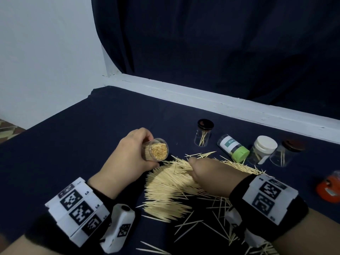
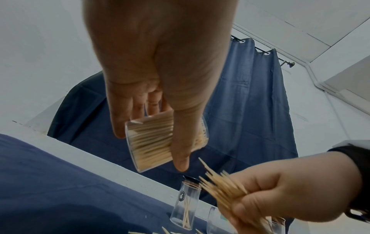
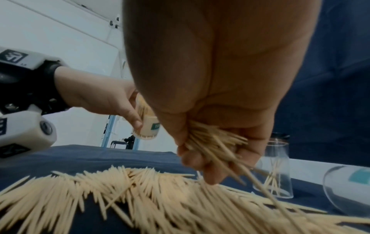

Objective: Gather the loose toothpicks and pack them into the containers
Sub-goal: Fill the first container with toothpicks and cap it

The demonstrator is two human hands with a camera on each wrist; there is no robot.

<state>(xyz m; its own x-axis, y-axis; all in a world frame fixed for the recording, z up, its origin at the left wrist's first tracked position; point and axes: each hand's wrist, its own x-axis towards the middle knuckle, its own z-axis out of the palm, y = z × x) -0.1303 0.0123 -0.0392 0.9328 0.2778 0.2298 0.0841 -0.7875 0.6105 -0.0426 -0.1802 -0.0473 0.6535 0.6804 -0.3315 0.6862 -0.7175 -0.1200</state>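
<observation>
My left hand grips a clear round container packed full of toothpicks, tilted with its open mouth toward me; the same container shows under my thumb in the left wrist view. My right hand holds a bunch of toothpicks just above the big loose pile on the dark blue cloth. The bunch sticks out of my fist toward the container. The pile spreads under and in front of the right hand.
Behind the pile stand a black-capped clear jar with a few toothpicks, a green-capped bottle on its side, a white-lidded jar and a brown-lidded jar. An orange object lies at the right edge. A white ledge borders the table's back.
</observation>
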